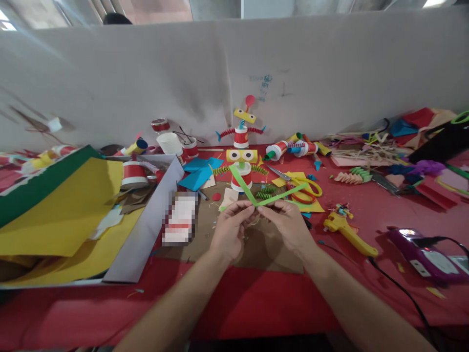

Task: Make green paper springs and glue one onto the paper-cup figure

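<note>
Two light green paper strips [243, 186] meet in a V above the brown board. My left hand [230, 231] pinches them near the corner of the V, and my right hand [287, 226] grips the same corner from the other side. One strip slants up to the left, the other up to the right. Just behind them stands a cup figure [236, 183] with a yellow head, big eyes and folded green paper arms. Small coiled dark green paper pieces [266, 192] lie by its right side. My fingertips partly hide the join.
A yellow glue gun [348, 234] with a black cord lies to the right, near a purple power box [421, 252]. Scissors [304, 190] rest on yellow paper. An open box [126, 254] of coloured paper stands left. Another cup figure [241, 137] stands at the back.
</note>
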A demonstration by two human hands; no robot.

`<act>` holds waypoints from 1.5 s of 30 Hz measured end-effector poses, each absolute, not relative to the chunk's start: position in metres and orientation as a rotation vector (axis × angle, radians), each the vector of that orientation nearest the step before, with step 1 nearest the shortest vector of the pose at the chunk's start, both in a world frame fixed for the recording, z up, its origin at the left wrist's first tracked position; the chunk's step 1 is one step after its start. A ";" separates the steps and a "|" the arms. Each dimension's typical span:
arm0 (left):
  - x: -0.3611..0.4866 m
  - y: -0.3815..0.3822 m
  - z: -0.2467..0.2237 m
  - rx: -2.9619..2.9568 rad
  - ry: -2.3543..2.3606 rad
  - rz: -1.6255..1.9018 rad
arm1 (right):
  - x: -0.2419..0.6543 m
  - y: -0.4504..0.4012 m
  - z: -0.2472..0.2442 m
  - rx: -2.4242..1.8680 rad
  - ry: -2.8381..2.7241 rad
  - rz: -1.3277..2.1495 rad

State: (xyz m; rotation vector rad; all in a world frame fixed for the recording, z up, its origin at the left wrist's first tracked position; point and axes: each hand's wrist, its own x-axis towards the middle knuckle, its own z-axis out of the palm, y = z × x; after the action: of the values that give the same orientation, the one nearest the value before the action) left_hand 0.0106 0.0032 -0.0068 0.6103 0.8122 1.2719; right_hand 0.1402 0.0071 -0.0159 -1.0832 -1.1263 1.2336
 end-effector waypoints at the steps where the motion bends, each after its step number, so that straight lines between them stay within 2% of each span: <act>1: 0.010 0.004 -0.007 0.599 0.812 1.238 | 0.141 0.008 -0.016 -1.103 -1.134 1.241; 8: 0.008 0.004 -0.003 0.649 0.910 1.174 | 0.149 0.010 -0.011 -1.238 -1.278 1.279; 14: 0.008 0.005 -0.001 0.646 0.892 1.182 | 0.146 0.009 -0.005 -1.149 -1.269 1.328; 23: 0.011 0.001 0.003 0.667 0.937 1.181 | 0.148 0.009 -0.008 -1.202 -1.389 1.174; 33: 0.013 0.000 -0.009 0.643 0.924 1.232 | 0.143 0.007 -0.010 -1.160 -1.251 1.228; 45: 0.006 0.009 -0.012 0.339 0.789 0.962 | 0.155 0.012 0.001 -1.111 -1.161 1.507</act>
State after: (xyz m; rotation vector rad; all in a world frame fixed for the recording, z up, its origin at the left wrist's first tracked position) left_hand 0.0057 0.0086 -0.0125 0.3386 0.7894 0.9623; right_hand 0.1552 0.0125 0.0006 -1.1105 -1.1614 1.5069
